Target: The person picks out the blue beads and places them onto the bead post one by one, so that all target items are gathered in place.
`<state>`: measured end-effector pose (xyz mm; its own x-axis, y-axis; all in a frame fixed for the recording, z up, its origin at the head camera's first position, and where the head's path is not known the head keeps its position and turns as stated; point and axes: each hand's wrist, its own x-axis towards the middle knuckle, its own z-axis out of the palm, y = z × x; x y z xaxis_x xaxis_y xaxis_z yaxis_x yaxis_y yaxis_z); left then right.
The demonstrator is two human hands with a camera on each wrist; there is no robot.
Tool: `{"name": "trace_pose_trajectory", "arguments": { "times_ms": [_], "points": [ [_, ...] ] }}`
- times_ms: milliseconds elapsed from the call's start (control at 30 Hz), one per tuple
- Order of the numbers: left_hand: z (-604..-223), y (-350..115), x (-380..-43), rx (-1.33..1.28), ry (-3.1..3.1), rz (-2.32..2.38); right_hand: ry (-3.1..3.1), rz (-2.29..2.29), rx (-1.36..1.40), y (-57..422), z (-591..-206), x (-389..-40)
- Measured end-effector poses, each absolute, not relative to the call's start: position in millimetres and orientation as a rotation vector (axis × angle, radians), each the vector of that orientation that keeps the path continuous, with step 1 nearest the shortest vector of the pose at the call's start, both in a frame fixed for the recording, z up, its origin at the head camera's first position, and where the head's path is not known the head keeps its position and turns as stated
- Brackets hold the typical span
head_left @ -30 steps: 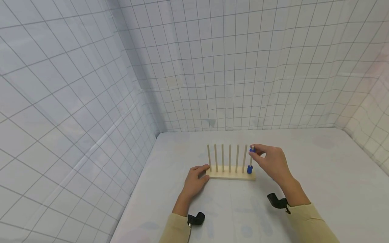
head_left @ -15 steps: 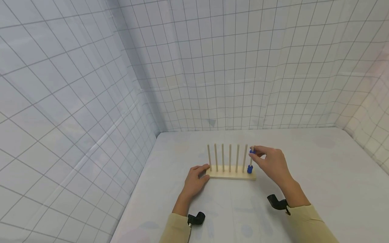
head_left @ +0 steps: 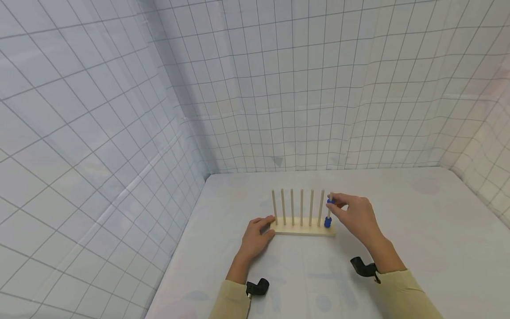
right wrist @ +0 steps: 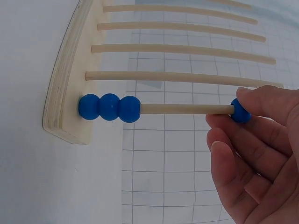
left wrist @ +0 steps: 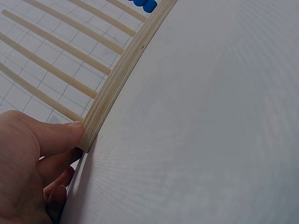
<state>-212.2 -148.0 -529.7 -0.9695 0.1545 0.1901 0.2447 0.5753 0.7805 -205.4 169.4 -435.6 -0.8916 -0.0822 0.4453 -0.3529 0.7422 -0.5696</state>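
A pale wooden bead stand with several upright rods has its base (head_left: 301, 230) on the table. Three blue beads (right wrist: 109, 107) sit stacked against the base on the rightmost rod (right wrist: 184, 109). Near that rod's top, my right hand (head_left: 357, 215) pinches another blue bead (right wrist: 240, 112) between thumb and fingers, and the rod runs into the bead. The other rods (head_left: 301, 206) carry no beads. At the base's left end, my left hand (head_left: 253, 239) grips the wood, thumb on the near side in the left wrist view; its other fingers are partly hidden.
The table (head_left: 295, 283) has a white cover. Grid-patterned white sheets rise at the back (head_left: 287, 110), left (head_left: 79, 146) and right. Each wrist wears a black camera mount, one on the left (head_left: 258, 287) and one on the right (head_left: 363, 266).
My right hand has lowered slightly, bringing the pinched blue bead a little down the rightmost rod. The left hand and the stand have stayed put.
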Motion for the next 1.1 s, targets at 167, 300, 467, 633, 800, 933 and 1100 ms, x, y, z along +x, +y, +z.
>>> {"name": "trace_pose_trajectory", "arguments": {
  "times_ms": [167,300,467,633,800,933,1100],
  "points": [
    [-529.7,-147.7,-212.6,-0.348,-2.693,-1.358,-2.547,0.938,0.339,169.1,-436.1,-205.1],
    [-529.2,-147.4,-213.1,-0.345,-2.694,-1.358,-2.558,0.941,0.334,169.1,-437.5,-205.0],
    [-529.6,-147.0,-212.8,-0.346,-2.695,-1.354,-2.567,0.951,0.337,169.9,-441.0,-205.8],
    [-530.4,-147.2,-213.1,-0.347,-2.694,-1.365,-2.553,0.941,0.352,169.5,-443.1,-206.3],
    [-531.2,-147.4,-213.3,-0.349,-2.696,-1.358,-2.553,0.933,0.357,170.3,-446.0,-207.5],
    [-530.9,-147.5,-213.1,-0.342,-2.699,-1.353,-2.556,0.932,0.365,171.1,-448.5,-208.0],
    [-531.2,-147.4,-213.0,-0.329,-2.703,-1.352,-2.562,0.939,0.373,171.6,-450.6,-207.7]
  ]
}}
